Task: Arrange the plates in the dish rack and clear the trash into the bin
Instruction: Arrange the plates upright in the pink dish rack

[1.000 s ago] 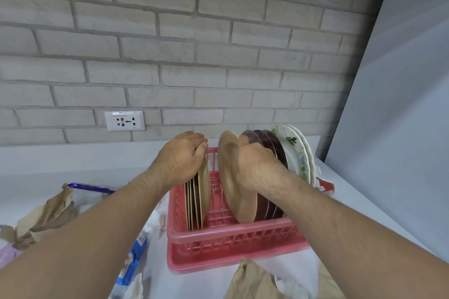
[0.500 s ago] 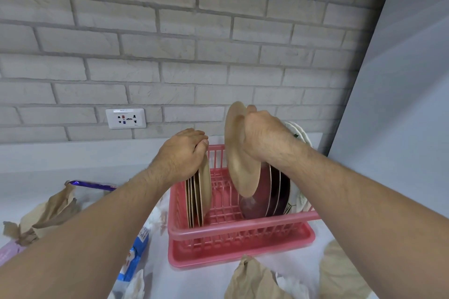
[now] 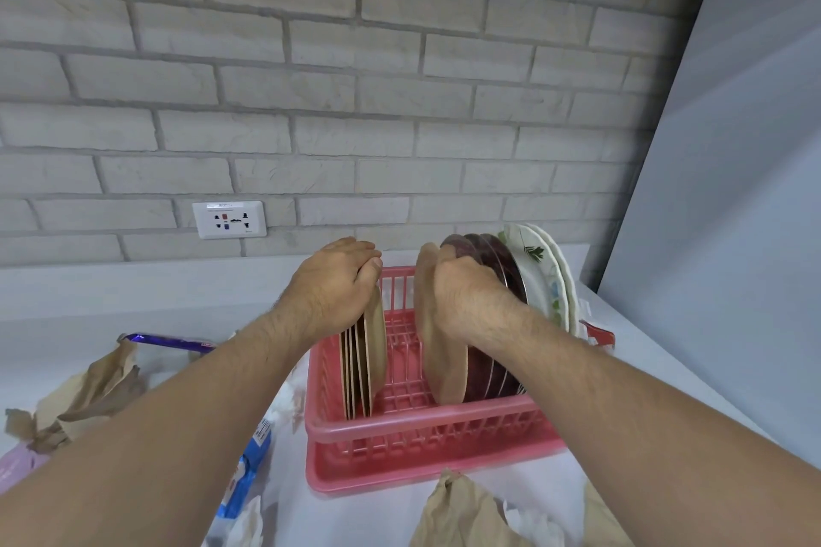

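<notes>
A pink plastic dish rack (image 3: 426, 429) stands on the white counter. At its left end several tan plates (image 3: 362, 362) stand on edge, and my left hand (image 3: 333, 284) grips their top rims. My right hand (image 3: 464, 291) holds a single tan plate (image 3: 442, 362) upright, low in the middle of the rack. Behind that plate stand dark maroon plates (image 3: 497, 262) and white floral plates (image 3: 544, 280) at the right end. Crumpled brown paper (image 3: 86, 391) lies on the counter to the left.
More brown paper and white tissue (image 3: 471, 511) lie in front of the rack. A blue-and-white wrapper (image 3: 246, 466) and a purple wrapper (image 3: 171, 341) lie to the left. A wall socket (image 3: 229, 219) sits on the brick wall. A grey panel (image 3: 733, 213) closes the right side.
My right hand had lifted the tan plate above the rack half a second ago; it has now lowered the plate back down into the rack. My left hand has stayed on the tan stack.
</notes>
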The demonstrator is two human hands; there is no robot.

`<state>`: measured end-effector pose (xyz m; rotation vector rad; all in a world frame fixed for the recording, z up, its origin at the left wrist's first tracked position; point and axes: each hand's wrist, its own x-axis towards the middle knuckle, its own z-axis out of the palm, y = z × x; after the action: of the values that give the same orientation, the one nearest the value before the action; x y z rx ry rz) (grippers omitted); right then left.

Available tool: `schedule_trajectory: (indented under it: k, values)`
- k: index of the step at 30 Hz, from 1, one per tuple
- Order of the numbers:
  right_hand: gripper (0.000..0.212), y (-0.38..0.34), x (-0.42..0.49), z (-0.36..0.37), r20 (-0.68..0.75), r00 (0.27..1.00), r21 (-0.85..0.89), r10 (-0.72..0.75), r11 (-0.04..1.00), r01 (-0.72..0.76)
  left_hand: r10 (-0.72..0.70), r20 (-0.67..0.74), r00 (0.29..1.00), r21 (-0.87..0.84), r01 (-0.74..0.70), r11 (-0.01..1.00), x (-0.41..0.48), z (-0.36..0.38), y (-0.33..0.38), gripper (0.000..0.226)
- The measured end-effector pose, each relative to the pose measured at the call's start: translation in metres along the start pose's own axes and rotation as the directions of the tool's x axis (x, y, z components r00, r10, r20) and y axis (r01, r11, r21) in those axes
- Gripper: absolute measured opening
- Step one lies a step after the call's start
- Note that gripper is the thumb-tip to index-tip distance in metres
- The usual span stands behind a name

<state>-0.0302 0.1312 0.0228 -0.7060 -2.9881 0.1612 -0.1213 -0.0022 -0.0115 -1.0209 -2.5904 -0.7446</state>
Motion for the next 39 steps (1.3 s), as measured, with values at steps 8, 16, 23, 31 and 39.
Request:
schedule_trajectory:
  k: [8, 16, 23, 31, 39]
  values:
    - [0.051, 0.008, 0.001, -0.003, -0.011, 0.996, -0.124, -0.09, 0.988, 0.088, -0.005, 0.014, 1.0, -0.001, 0.005, 1.0, 0.0, 0.001, 0.001, 0.042]
    - [0.028, 0.023, -0.007, -0.01, -0.164, 0.949, -0.396, -0.268, 0.899, 0.186, -0.003, 0.017, 1.0, 0.005, 0.003, 1.0, 0.0, 0.001, 0.002, 0.042]
    - [0.037, 0.027, -0.009, -0.015, -0.194, 0.936, -0.318, -0.295, 0.921, 0.224, -0.019, 0.004, 1.0, -0.047, 0.019, 0.999, 0.001, 0.006, 0.003, 0.042]
    - [0.036, 0.016, -0.012, 0.016, -0.103, 0.949, 0.333, -0.297, 0.889, 0.315, -0.056, -0.013, 0.998, -0.211, 0.052, 0.976, 0.0, 0.006, 0.006, 0.046]
    - [0.045, 0.004, -0.026, 0.043, -0.061, 0.938, 0.518, -0.342, 0.792, 0.323, -0.08, -0.032, 0.996, -0.352, 0.063, 0.934, -0.003, 0.003, 0.003, 0.044]
